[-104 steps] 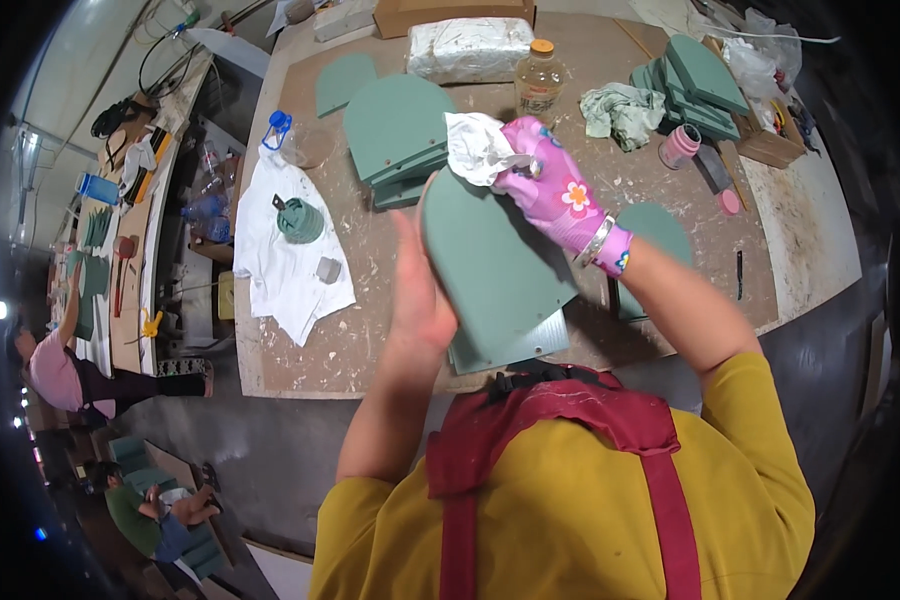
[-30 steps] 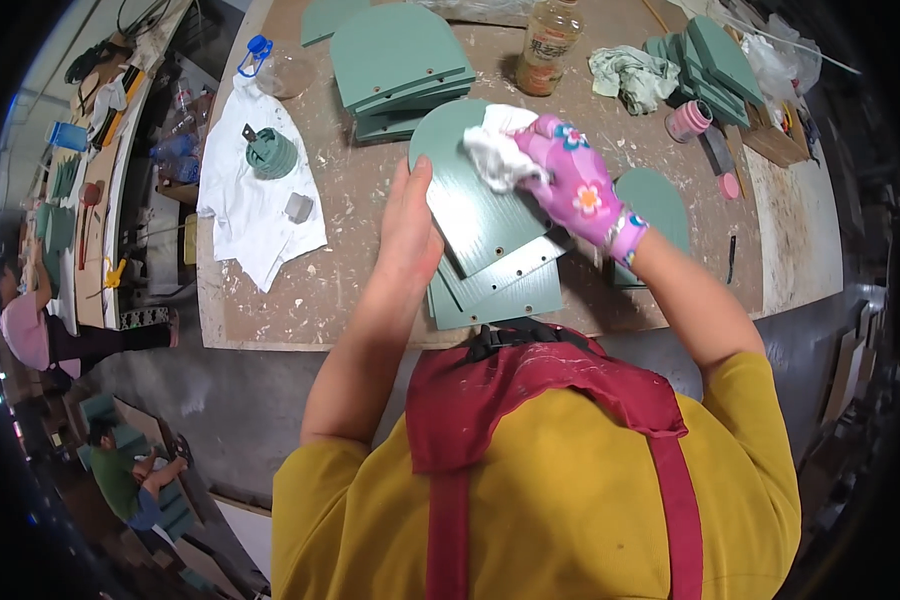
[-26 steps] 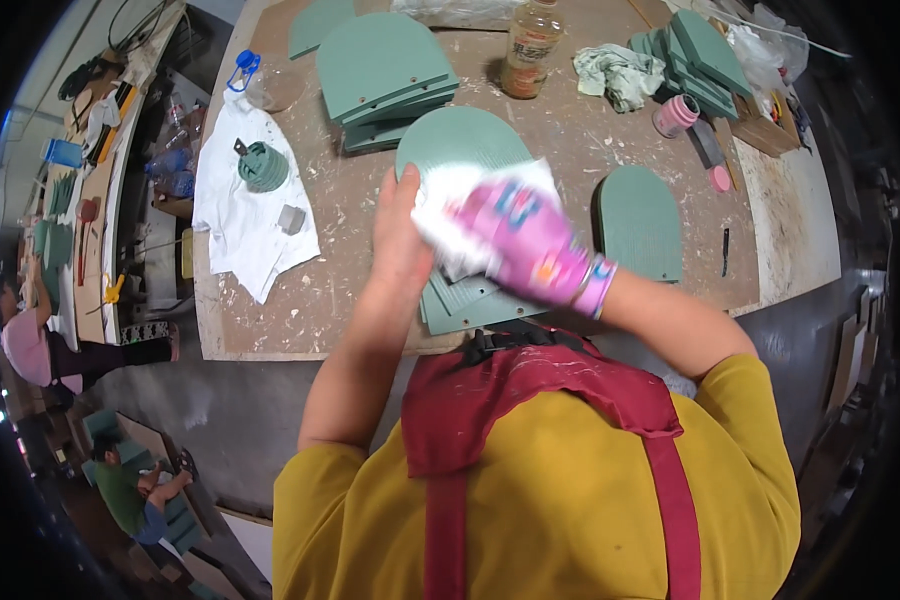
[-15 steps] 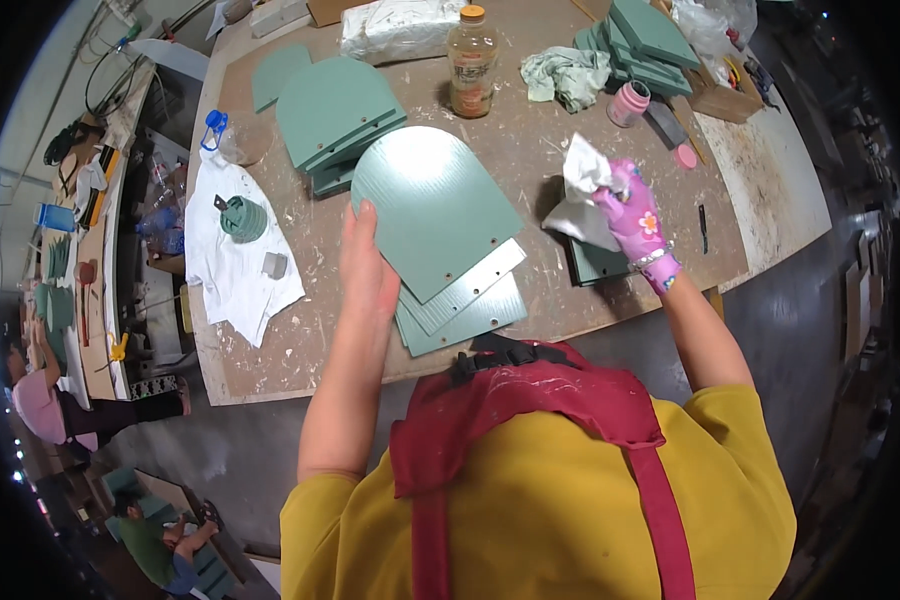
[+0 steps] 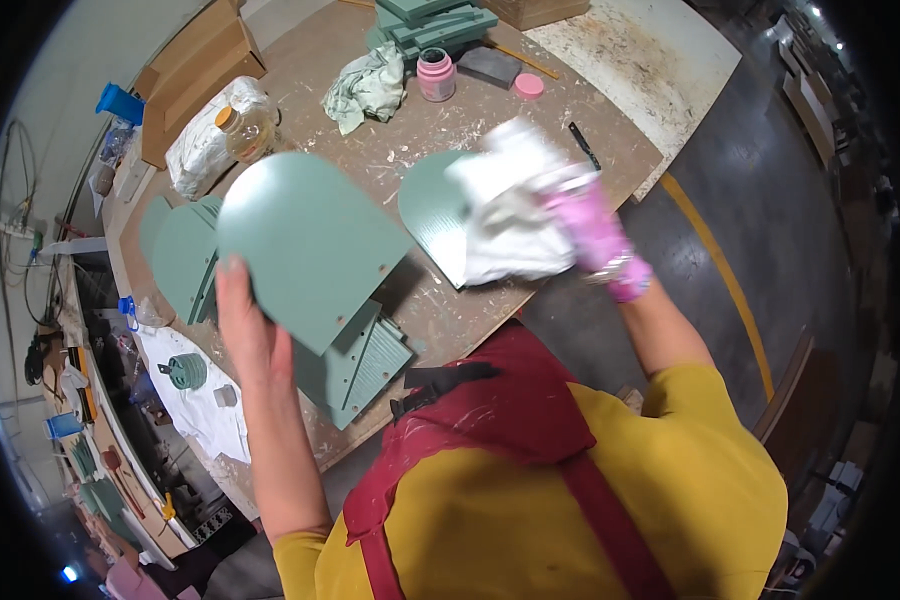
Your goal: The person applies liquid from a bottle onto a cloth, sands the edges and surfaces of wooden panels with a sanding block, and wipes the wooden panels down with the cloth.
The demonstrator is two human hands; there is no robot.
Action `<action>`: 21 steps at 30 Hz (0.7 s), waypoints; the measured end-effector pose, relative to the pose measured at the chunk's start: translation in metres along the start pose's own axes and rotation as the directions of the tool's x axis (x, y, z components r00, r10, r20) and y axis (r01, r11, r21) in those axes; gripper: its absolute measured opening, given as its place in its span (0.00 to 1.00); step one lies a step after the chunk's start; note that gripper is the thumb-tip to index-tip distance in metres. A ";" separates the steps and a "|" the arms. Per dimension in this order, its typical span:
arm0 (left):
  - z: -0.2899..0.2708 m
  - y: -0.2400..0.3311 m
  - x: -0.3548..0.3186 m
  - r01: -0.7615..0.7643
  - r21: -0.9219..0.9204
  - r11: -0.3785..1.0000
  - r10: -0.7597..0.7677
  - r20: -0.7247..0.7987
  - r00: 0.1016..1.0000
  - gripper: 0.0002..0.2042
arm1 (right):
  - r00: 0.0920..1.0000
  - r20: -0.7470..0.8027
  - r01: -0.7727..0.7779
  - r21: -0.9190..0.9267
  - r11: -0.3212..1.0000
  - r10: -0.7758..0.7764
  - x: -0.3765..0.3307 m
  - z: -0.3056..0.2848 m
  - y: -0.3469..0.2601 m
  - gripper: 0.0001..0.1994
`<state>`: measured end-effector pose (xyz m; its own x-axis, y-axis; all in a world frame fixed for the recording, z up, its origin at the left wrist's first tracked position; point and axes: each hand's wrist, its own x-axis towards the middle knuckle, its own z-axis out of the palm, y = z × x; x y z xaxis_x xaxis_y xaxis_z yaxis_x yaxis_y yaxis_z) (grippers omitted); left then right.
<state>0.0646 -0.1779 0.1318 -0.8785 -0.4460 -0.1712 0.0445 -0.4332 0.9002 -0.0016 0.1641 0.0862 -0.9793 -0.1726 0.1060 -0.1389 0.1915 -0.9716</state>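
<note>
My left hand (image 5: pixel 253 325) grips the left edge of a green arched panel (image 5: pixel 315 245), its thumb on the face. The panel is tilted above several similar panels (image 5: pixel 355 365) fanned out at the table's near edge. A smeared white cloth (image 5: pixel 518 215) is bunched in my right hand (image 5: pixel 585 225), which wears a pink glove. This cloth covers part of another arched panel (image 5: pixel 432 205) lying on the table. Further left, more green panels (image 5: pixel 175 255) are stacked.
At the back stand a pink jar (image 5: pixel 436 78), a crumpled rag (image 5: pixel 368 88) and stacked green boards (image 5: pixel 435 25). A black knife-like tool (image 5: pixel 584 146) lies right of the cloth. On the left are an orange-capped bottle (image 5: pixel 245 132) and a green tub (image 5: pixel 184 372) on white fabric (image 5: pixel 195 405).
The view has turned to the right. My left hand has raised its panel off the fanned ones. The white cloth has spread lower over the panel on the right, exposing its rounded end.
</note>
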 end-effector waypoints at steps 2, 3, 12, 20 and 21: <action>0.029 -0.022 0.017 0.108 0.108 0.988 -0.117 0.073 0.991 0.16 | 0.917 -0.313 -0.055 0.511 0.858 0.246 -0.009 -0.036 -0.011 0.14; 0.043 -0.037 0.024 0.133 0.134 0.982 -0.148 0.103 0.984 0.16 | 0.883 -0.265 -0.063 0.752 0.656 0.389 -0.006 -0.066 0.013 0.17; 0.093 -0.107 0.039 0.391 0.315 0.865 -0.418 0.020 0.908 0.17 | 0.831 -0.217 -0.064 0.877 0.475 0.512 -0.026 -0.077 0.071 0.16; 0.100 -0.124 0.039 0.328 0.563 0.758 -0.360 -0.059 0.931 0.29 | 0.856 -0.049 -0.214 0.873 0.438 0.515 0.002 -0.073 0.086 0.16; 0.102 -0.128 0.037 0.299 0.581 0.757 -0.360 -0.010 0.933 0.32 | 0.868 -0.001 -0.234 0.881 0.411 0.497 0.005 -0.072 0.088 0.16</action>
<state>-0.0225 -0.0591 0.0514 -0.8308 -0.2678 -0.4879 -0.5049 -0.0061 0.8632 -0.0295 0.2495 0.0161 -0.9190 -0.0532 -0.3906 0.3019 -0.7322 -0.6105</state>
